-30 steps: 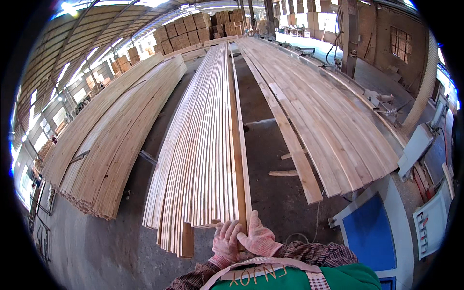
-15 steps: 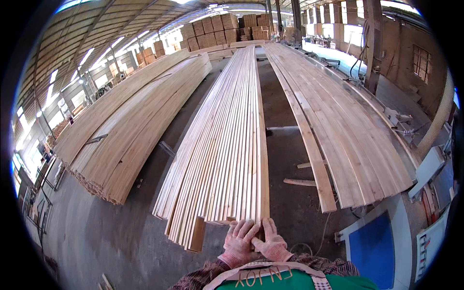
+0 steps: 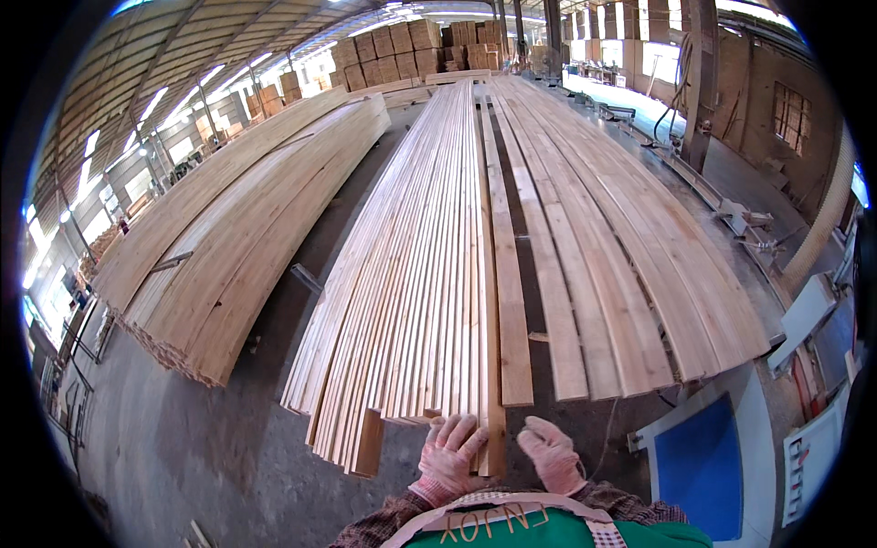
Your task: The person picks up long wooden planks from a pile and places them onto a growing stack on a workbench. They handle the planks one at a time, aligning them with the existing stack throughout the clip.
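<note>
Where the left hand lay: against the wooden boards' ends, grip unclear
Right hand: hung unclenched, apart from the boards
Flat plank: lay beside them

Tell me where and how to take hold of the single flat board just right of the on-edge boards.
Grip the flat board by its near end, probably with the right hand, coming from the near right. That end is uncovered; the left edge lies close beside the on-edge boards, while the right edge stands apart from the next board, likely leaving room to reach under.
</note>
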`<move>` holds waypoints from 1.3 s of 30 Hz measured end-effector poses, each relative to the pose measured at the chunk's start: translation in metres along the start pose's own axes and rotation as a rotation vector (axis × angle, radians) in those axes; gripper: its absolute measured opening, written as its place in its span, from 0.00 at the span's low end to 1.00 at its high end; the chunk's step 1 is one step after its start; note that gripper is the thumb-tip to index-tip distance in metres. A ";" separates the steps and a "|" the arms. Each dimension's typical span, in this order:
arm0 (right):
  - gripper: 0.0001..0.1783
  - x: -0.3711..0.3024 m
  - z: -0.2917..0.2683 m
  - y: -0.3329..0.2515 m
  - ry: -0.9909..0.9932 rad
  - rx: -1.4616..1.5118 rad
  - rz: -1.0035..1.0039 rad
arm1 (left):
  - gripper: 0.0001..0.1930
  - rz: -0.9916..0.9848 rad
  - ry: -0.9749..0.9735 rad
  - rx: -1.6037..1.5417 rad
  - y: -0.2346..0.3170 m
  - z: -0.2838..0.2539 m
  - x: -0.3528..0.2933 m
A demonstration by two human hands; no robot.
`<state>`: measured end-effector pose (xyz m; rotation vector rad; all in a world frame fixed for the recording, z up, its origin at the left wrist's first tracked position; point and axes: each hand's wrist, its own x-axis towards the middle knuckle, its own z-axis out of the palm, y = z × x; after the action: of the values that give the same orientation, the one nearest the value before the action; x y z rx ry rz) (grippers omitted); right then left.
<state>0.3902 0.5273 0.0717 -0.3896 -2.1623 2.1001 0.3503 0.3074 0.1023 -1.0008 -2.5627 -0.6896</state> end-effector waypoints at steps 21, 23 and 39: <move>0.32 0.096 0.062 0.035 0.003 0.437 0.178 | 0.52 0.008 0.005 0.033 -0.008 0.008 -0.006; 0.29 0.097 0.056 0.041 -0.002 0.245 0.075 | 0.51 0.007 0.005 0.016 -0.005 0.008 -0.006; 0.34 0.008 0.007 0.017 -0.017 -0.808 -0.227 | 0.51 0.012 0.014 -0.029 -0.004 0.005 -0.001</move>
<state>0.3824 0.5225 0.0532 -0.1595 -2.8156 1.0464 0.3481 0.3066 0.0965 -1.0167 -2.5394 -0.7300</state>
